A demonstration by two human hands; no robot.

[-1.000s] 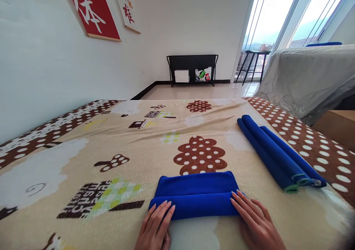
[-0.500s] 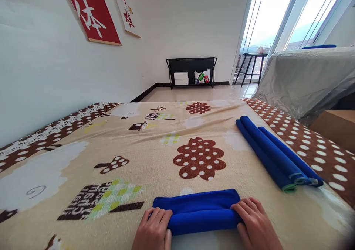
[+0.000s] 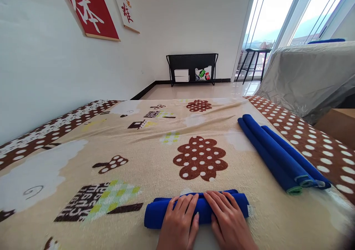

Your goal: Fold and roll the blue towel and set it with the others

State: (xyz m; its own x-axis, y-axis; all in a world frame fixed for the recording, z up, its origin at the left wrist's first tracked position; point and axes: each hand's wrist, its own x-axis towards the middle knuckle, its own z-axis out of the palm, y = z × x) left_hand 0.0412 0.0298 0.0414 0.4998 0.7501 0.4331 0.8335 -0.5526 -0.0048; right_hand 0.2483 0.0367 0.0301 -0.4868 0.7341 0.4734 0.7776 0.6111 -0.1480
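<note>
A blue towel, rolled into a thick cylinder, lies crosswise near the bottom of the head view. My left hand presses on it left of the middle, fingers curved over the top and thumb on the near side. Close beside it, my right hand grips the roll in the same way, right of the middle. A narrow flat strip of the towel shows behind the roll. At its right end a small white tag sticks out. Beneath everything spreads a cream blanket with printed patterns.
More rolled blue towels lie side by side on the right of the blanket, near its brown dotted border. Beyond are a black rack, a dark stool, a plastic-covered piece of furniture and a cardboard box.
Both hands have moved inward from the towel's ends to its middle. The roll has turned away from me over most of the flat part, and its tagged right end now shows.
</note>
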